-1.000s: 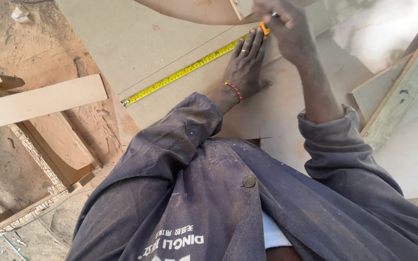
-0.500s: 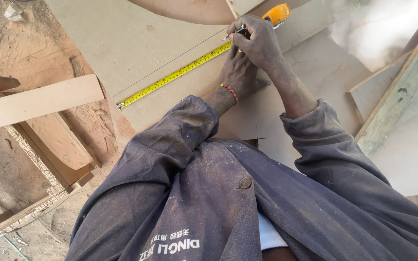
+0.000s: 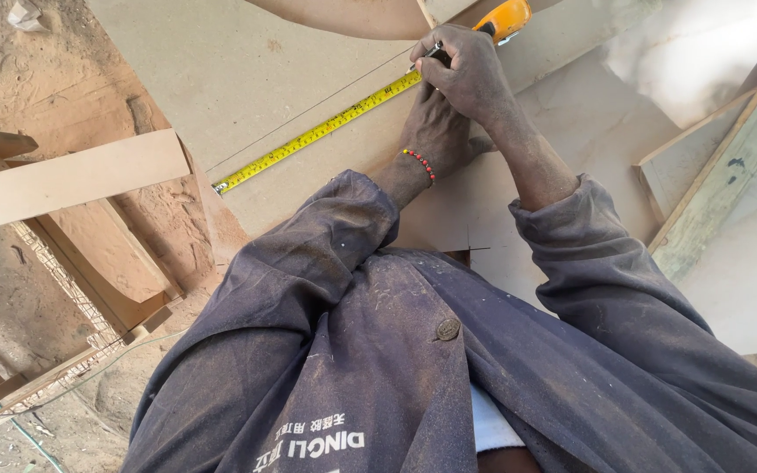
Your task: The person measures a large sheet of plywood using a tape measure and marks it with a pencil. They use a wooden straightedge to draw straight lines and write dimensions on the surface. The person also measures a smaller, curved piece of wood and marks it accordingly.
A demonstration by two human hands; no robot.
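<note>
A yellow tape measure blade [image 3: 317, 133] lies stretched across a pale board [image 3: 221, 79], its hooked end at the board's left edge. The orange tape case [image 3: 503, 17] sits at the top, behind my hands. My left hand [image 3: 435, 136], with a red bead bracelet at the wrist, presses flat on the board beside the tape. My right hand [image 3: 468, 74] crosses over it and grips a pencil [image 3: 427, 56] whose tip touches the board at the tape's edge. A thin drawn line runs along the board above the tape.
A loose wooden plank [image 3: 63, 180] and a wooden frame [image 3: 107, 263] lie on sandy ground at the left. More boards and a weathered batten [image 3: 729, 175] lie at the right. A curved brown panel edge [image 3: 352, 17] sits at the top.
My right hand with the pencil has come down and toward me along the tape, over my left hand. The orange tape case has come into view behind it.
</note>
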